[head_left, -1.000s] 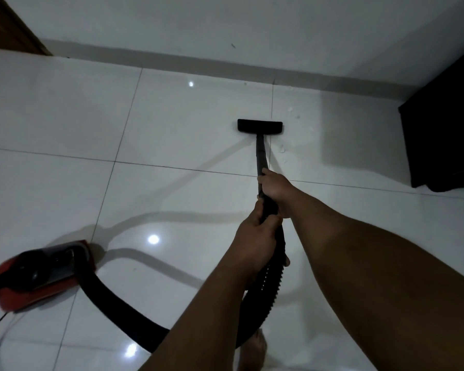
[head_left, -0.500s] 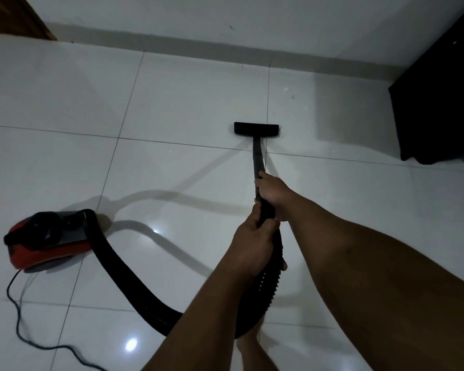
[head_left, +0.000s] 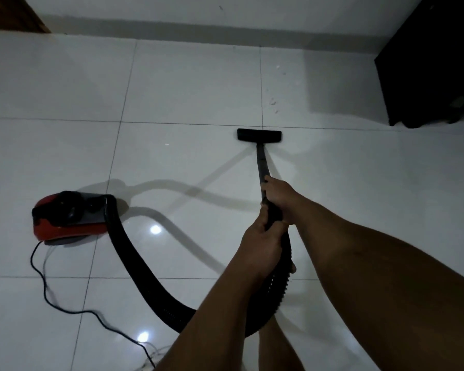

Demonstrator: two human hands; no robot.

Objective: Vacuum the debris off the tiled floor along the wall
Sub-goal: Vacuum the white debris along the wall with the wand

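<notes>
The sweeping step is in hand, judged from how things lie. The black wand (head_left: 261, 167) is held in both hands: the right hand (head_left: 279, 192) is wrapped around it higher up the tube, and the left hand (head_left: 260, 243) is clamped on it just below, where the ribbed hose (head_left: 145, 274) joins. The grip of each hand is closed tight on the tube, with no gap seen between fingers and wand.

The flat nozzle (head_left: 259, 135) is set on the tiled floor (head_left: 185, 84), just short of the grout line that runs across the tiles. The debris (head_left: 273, 101) is seen as small pale crumbs beyond that line, slightly to the right of the nozzle, with a few more specks (head_left: 281, 70) scattered nearer the wall (head_left: 225, 14). The crumbs are apart from the nozzle, so they are not yet picked up.

The next move, it is judged, calls for the nozzle to be pushed forward over the grout line and angled a little right, then carried on toward the base of the wall, close to the dark cabinet (head_left: 434, 62).

The red vacuum body (head_left: 70, 218), the only container here, sits on the floor to the left with its cord (head_left: 65, 303) trailing; what is inside it cannot be seen
</notes>
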